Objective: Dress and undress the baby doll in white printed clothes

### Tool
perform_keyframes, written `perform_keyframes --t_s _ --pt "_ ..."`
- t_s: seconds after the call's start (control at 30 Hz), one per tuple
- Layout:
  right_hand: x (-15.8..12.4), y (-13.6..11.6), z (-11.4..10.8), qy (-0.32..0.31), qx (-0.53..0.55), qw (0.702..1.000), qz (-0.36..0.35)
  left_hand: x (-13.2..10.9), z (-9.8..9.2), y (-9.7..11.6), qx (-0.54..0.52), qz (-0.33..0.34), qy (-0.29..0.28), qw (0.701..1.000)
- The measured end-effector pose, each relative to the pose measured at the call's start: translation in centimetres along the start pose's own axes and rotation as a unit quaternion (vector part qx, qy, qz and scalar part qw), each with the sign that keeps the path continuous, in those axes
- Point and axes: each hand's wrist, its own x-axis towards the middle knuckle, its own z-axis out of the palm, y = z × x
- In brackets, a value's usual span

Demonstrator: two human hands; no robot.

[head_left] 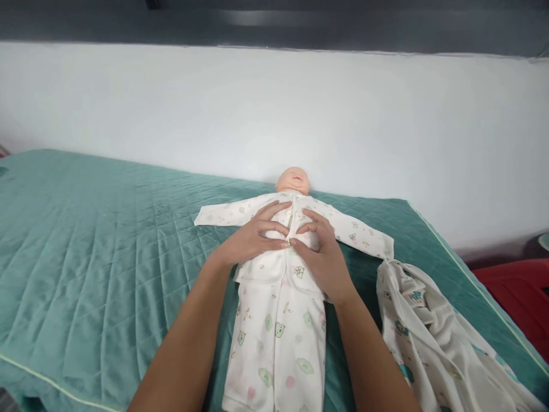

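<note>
A baby doll [293,181] lies on its back on a green quilted bed cover [94,229], head toward the wall. It wears a white printed shirt [355,232] and matching trousers [278,343]. My left hand [253,236] and my right hand [322,252] rest on the doll's chest, meeting at the shirt's front closure. Thumb and fingertips of each hand pinch the shirt's edges at the middle.
A crumpled white printed cloth [424,332] lies on the bed to the right of the doll, touching its sleeve. A white wall [274,114] runs behind the bed. A red object [518,292] sits beyond the bed's right edge.
</note>
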Motion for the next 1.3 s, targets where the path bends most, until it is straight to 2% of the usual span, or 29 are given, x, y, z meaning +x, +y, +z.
perform_keyframes --t_s 0.2,0.33,0.53,0.67,0.77,0.87,0.97,1.07,1.17,1.23,1.3 --pt "0.0 0.1 -0.1 -0.003 0.009 1.000 -0.018 0.4 1.1 0.1 0.070 0.031 0.053 0.996" --pt "0.0 0.0 -0.1 0.003 0.035 0.999 0.002 0.6 1.6 0.6 0.093 0.052 0.083 0.991" --pt "0.0 -0.2 0.1 0.009 0.058 0.998 0.022 0.1 1.1 1.3 0.111 0.035 0.009 0.993" --pt "0.0 -0.4 0.1 0.018 0.050 0.998 0.035 -0.1 1.1 1.1 0.080 0.031 0.032 0.996" --pt "0.1 -0.2 0.1 0.057 0.127 0.987 0.080 -0.1 1.0 0.8 0.042 0.013 0.032 0.999" --pt "0.4 0.6 -0.2 0.116 0.247 0.951 0.142 -0.1 0.5 0.8 0.032 0.006 0.006 0.999" --pt "0.6 1.4 -0.7 0.155 0.313 0.919 0.184 -0.1 0.2 0.6 0.016 0.009 0.018 1.000" --pt "0.6 1.8 -1.0 0.177 0.320 0.909 0.203 -0.1 0.1 0.3 -0.033 0.013 0.061 0.997" --pt "0.5 1.7 -1.0 0.183 0.287 0.915 0.218 0.0 0.3 -0.2 -0.080 0.003 0.112 0.990" --pt "0.5 1.6 -0.9 0.185 0.261 0.920 0.225 0.1 0.3 -0.3 -0.082 0.001 0.113 0.990" --pt "0.4 1.4 -0.7 0.182 0.250 0.924 0.226 0.1 0.2 -0.3 -0.055 0.007 0.082 0.995"
